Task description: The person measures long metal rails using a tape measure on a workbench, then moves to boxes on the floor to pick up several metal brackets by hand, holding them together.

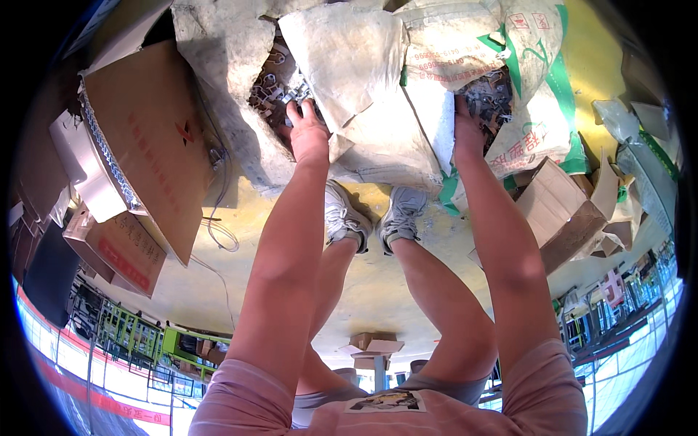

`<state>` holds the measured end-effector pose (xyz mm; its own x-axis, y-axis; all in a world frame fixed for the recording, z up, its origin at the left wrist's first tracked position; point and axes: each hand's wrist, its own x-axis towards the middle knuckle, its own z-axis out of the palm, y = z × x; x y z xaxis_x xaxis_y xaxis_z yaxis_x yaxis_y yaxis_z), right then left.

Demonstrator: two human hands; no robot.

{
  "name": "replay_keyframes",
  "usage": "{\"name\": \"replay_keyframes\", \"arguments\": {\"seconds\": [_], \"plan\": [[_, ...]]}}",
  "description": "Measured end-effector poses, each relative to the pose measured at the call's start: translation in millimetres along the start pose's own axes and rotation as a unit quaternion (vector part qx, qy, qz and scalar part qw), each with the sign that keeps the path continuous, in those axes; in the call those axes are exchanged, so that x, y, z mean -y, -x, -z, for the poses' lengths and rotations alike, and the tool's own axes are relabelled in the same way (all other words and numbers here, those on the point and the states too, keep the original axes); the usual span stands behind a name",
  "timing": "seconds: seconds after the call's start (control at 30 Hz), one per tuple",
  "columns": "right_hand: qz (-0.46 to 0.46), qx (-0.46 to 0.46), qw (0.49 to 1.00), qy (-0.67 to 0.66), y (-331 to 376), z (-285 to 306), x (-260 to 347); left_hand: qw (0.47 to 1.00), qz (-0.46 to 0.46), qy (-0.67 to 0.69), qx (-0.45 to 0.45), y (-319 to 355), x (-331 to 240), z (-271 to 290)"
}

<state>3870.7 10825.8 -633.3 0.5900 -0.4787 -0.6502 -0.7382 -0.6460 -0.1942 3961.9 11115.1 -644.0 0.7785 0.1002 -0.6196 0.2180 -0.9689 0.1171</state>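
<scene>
Small metal parts, some ring-shaped, lie in a torn opening of a dirty white woven sack. My left hand reaches into that opening, fingers apart, their tips at a few shiny pieces. At the right, my right hand reaches into a second opening, in a white and green woven sack. Grey metal pieces fill this opening beside the hand. Its fingers are in shadow and mostly hidden. Loose sack flaps cover the space between the two openings.
A large cardboard box stands at the left, above a smaller carton. Thin wire lies on the yellow floor. Opened cardboard boxes and a clear plastic bag are at the right. My shoes are close to the sacks.
</scene>
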Motion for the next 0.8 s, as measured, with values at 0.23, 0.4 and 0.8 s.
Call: {"name": "replay_keyframes", "arguments": {"seconds": [0.23, 0.4, 0.8], "plan": [[0.074, 0.024, 0.995, -0.066, -15.2, -2.7, -15.6, 0.969, 0.013, 0.246, -0.020, 7.8, 11.1, 44.5], [-0.045, 0.088, 0.911, -0.400, -22.3, -0.8, -60.8, 0.821, 0.085, 0.561, 0.069, -1.7, 0.2, 79.1], [-0.105, 0.117, 0.656, -0.738, 61.3, 160.7, 11.7, 0.551, 0.055, 0.785, 0.277, 83.6, -4.5, 211.4]]}}
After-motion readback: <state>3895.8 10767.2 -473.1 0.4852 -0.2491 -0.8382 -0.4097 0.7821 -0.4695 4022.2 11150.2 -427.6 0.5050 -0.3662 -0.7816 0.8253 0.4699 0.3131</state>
